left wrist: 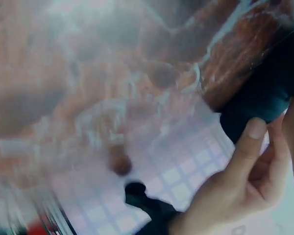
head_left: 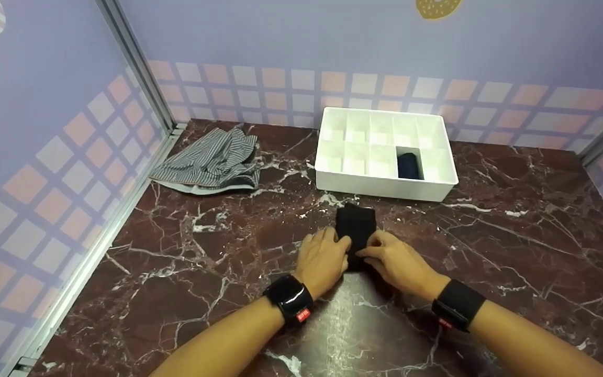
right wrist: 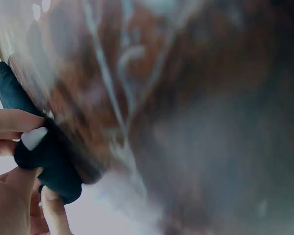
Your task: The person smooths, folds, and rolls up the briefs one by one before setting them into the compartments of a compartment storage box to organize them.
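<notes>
A black sock (head_left: 355,222) lies lengthwise on the table between my two hands, its far end pointing toward the white box. My left hand (head_left: 322,259) grips its left edge near the close end, with thumb and fingers against the fabric. From the other side, my right hand (head_left: 398,262) pinches the near part between thumb and index finger. In the left wrist view, a thumb presses on the dark fabric (left wrist: 257,100). The right wrist view shows fingers holding a rolled-looking bunch of the sock (right wrist: 61,169). Parts of its near end are hidden by the hands.
A white divided box (head_left: 380,189) stands behind the sock by the back wall, with a dark navy rolled cloth (head_left: 409,166) in one front compartment. A striped grey cloth piece (head_left: 212,159) lies at the back left. Walls border the marbled table (head_left: 202,283).
</notes>
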{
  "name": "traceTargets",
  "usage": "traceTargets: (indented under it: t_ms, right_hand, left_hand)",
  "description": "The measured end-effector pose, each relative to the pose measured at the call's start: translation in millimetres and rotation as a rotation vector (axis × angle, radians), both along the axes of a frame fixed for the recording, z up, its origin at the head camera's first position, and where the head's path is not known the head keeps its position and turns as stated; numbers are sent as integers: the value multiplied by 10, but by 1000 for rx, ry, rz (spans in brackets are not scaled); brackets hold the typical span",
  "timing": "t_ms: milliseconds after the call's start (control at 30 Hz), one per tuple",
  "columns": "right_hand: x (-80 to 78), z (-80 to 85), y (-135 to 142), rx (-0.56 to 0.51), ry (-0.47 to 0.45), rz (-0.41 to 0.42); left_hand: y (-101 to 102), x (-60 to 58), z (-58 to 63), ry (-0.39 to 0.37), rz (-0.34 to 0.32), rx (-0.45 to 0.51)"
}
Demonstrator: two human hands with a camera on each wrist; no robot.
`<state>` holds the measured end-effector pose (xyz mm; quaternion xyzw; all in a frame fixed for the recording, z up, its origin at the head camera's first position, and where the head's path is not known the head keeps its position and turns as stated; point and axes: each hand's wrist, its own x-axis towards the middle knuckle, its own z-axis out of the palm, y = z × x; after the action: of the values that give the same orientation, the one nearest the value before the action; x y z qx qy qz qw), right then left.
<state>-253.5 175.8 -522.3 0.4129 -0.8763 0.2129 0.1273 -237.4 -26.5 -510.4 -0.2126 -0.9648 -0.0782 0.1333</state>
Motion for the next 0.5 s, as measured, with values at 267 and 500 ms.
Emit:
traceTargets:
  t_ms: [267,500]
  right_hand:
    - [-74,-8,-43,76,18,-31]
    - [-113,45,-87,90,26,-90]
  left_hand:
    - [-40,-26,-2,164,-148,-289]
    - [-60,-38,-31,157,-174,-321]
